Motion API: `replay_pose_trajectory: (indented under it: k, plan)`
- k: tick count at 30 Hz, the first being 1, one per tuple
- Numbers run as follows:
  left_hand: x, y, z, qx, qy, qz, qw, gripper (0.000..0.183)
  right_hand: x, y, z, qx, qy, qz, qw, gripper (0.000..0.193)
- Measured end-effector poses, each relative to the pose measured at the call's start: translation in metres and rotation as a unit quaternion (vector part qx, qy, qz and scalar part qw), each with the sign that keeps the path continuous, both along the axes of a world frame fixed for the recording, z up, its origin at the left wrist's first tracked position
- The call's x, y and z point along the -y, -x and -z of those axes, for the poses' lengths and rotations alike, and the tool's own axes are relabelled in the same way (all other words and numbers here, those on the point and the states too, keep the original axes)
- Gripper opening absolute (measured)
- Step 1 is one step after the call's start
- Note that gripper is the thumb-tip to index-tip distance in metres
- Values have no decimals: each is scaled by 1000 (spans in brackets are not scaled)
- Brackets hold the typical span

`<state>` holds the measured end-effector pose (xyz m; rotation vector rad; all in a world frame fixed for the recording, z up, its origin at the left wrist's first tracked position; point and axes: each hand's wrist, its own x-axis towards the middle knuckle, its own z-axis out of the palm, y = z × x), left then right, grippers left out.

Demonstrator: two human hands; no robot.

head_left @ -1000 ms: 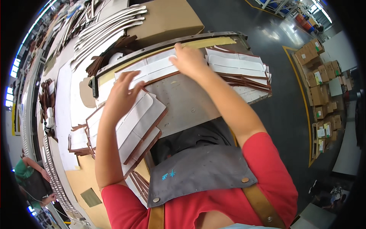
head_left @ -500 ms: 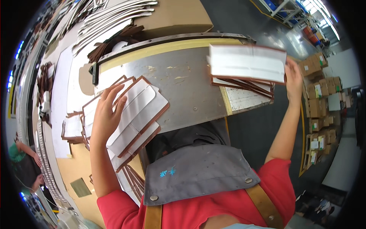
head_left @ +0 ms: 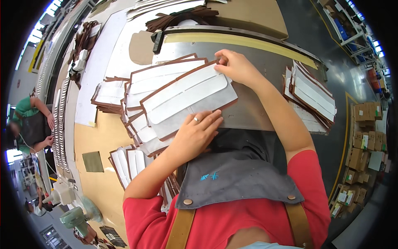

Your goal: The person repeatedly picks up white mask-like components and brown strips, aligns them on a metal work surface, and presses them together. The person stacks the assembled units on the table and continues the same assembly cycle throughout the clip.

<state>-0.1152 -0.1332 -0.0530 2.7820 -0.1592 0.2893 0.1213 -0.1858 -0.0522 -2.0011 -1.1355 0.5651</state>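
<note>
A white rectangular panel with brown edges and a raised flap-like strip (head_left: 188, 97) lies tilted on top of a spread pile of similar panels (head_left: 166, 74). At its upper right corner my right hand (head_left: 238, 68) pinches the edge between thumb and fingers. My left hand (head_left: 197, 133), with a ring on one finger, rests along the panel's lower edge with its fingers stretched out; its thumb is hidden. A second stack of brown-edged white panels (head_left: 313, 93) lies fanned at the right end of the metal-topped table (head_left: 253, 112).
A metal bar (head_left: 240, 31) runs along the table's far edge. Brown strips (head_left: 182, 18) lie beyond it, beside a large cardboard sheet (head_left: 253, 14). More panels (head_left: 108, 95) are stacked at left. Another person (head_left: 33, 120) works at far left. Cardboard boxes (head_left: 362, 141) stand at right.
My right hand has left the right-hand stack and the panel it held there, and now grips a panel on the left pile. My left hand has moved to that panel's lower edge. The view has shifted.
</note>
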Motion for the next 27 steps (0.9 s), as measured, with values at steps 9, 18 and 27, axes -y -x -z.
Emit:
replay_pose_trajectory:
  k: [9, 18, 27]
  plan:
    - [-13, 8, 12, 20, -42, 36, 998, 46, 6, -40, -11, -115, -120, 110, 980, 16]
    - [-98, -110, -1, 53, -60, -91, 993, 45, 20, -109, 17, 23, -31, 246, 968, 13]
    - [-124, -151, 23, -40, -123, -192, 973, 51, 40, -78, 25, 350, -49, 94, 931, 25]
